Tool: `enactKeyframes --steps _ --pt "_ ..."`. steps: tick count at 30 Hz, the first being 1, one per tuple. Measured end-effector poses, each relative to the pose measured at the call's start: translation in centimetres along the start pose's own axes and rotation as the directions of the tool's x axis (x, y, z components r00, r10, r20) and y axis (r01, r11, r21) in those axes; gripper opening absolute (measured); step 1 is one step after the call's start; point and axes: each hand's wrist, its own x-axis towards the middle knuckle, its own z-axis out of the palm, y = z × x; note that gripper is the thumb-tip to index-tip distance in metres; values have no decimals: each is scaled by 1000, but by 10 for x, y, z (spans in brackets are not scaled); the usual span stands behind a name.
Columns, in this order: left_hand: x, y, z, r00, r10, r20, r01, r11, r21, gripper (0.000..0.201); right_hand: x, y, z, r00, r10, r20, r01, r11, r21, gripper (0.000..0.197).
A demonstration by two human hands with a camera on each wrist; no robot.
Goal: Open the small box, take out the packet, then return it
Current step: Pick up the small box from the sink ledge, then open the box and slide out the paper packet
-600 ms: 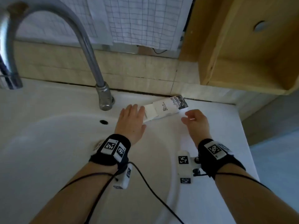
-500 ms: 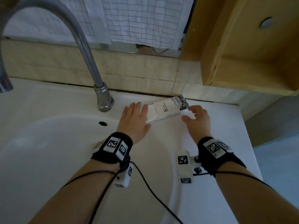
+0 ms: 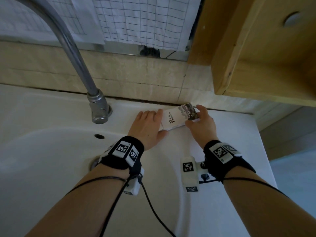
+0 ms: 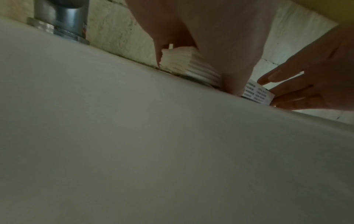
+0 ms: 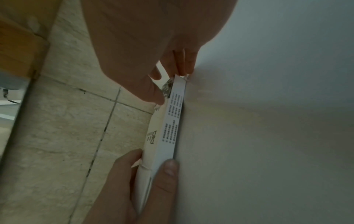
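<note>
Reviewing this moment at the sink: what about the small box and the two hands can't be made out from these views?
- Packet: unseen; the small box encloses it in all views.
- Box's left end: covered by the left hand in the head view; flap state unclear.
- Side print: too small to read in the right wrist view.
- Right hand: palm hides its grip from the head view.

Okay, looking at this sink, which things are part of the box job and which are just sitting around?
Part of the job:
- small white printed cardboard box, lying on the sink ledge
- left hand, at its left end
- right hand, gripping its right end

Just around:
- curved metal tap
- white ceramic sink
- wooden shelf
- white gridded cloth
</note>
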Motion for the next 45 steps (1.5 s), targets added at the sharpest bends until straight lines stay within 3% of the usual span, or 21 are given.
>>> enactKeyframes --steps 12,20,26,32,36,42,45 --pt "-2 -4 -24 997 -3 -73 -3 997 -78 72 -13 -15 -11 998 -55 -18 57 985 162 62" --pt "-35 -1 -52 989 40 -144 -47 998 -44 69 -47 -30 -21 996 -76 -34 83 965 250 62" --pt "-74 6 -95 986 75 -146 -74 997 7 71 -87 -52 -36 993 -104 -47 113 959 259 64" --pt "-110 17 -167 968 143 -207 -138 990 40 70 -130 -96 -71 982 -173 -75 188 921 341 62" --pt "-134 35 -222 930 219 -294 -208 976 69 71 -159 -125 -117 971 -210 -110 237 828 508 55" --pt "-161 70 -275 844 329 -424 -336 940 60 71 -191 -151 -171 970 -242 17 145 635 759 33" --pt "-168 82 -288 842 269 -467 -350 932 -95 77 -196 -151 -185 969 -246 18 117 523 844 32"
